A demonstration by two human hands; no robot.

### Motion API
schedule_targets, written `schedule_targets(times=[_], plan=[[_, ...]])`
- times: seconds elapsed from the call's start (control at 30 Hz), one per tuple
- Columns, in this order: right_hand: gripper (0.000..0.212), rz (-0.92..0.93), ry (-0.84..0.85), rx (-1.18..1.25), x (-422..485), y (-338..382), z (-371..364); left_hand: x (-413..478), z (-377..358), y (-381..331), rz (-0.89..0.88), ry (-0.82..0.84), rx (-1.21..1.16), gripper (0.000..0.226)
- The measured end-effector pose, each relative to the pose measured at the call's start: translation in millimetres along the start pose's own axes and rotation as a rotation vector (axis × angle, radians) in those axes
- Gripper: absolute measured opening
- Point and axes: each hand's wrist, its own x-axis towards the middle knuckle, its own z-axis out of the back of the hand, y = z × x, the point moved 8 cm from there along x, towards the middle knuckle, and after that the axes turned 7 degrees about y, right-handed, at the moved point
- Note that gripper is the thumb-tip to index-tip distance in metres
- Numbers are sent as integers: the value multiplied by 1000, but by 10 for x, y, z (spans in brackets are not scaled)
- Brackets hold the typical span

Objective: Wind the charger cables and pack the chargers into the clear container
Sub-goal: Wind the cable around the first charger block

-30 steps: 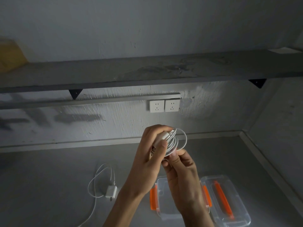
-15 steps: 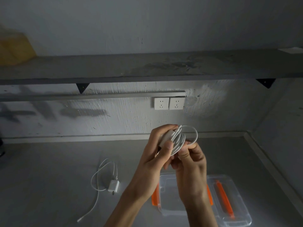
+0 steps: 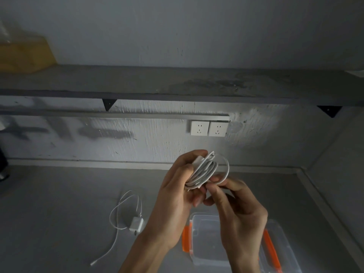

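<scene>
Head view: a wound charger (image 3: 203,170) is held up above the counter (image 3: 59,213) by both hands. The left hand (image 3: 177,192) is curled round it, the thumb pressed on the white plug body and the coils gripped against the fingers. One loose loop (image 3: 228,168) stands out on the right, and its lower end is pinched between thumb and forefinger of the right hand (image 3: 238,211). A second charger (image 3: 136,224) lies on the counter left of the left wrist, its cable (image 3: 117,229) unwound and trailing toward the near edge. The clear container (image 3: 204,245), with orange clips, is seen below the hands, partly hidden by the right wrist; its lid (image 3: 281,247) lies just beside it on the right. Two sockets (image 3: 208,128) are set in the wall under a shelf (image 3: 177,81).
</scene>
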Motion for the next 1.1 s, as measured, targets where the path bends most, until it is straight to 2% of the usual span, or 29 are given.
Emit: schedule_targets(times=[0.13,0.3,0.5,0.57,0.7,0.83,1.0,1.1], plan=[[11,99,31,-113,-3,125,-73,-43,32,-37,7,24,48,40],[10,96,-77,-123,-74,116,-87,-116,-44,-39,11,93,42,35],[12,-52,-201,3,-158,6,-75,-141,-34,-100,13,113,109,37],[8,-50,-172,6,-140,24,-93,-135,-19,-107,27,135,112,37],[17,-79,-73,9,-35,32,-133,-94,44,-127,41,163,136,37],[17,-125,-45,29,9,-26,-139,-63,89,-117,80,206,159,38],[10,-214,-186,30,-49,-103,-127,-51,91,-85,74,215,174,37],[16,-242,-239,25,-64,-137,-121,-58,109,-65,62,187,225,36]])
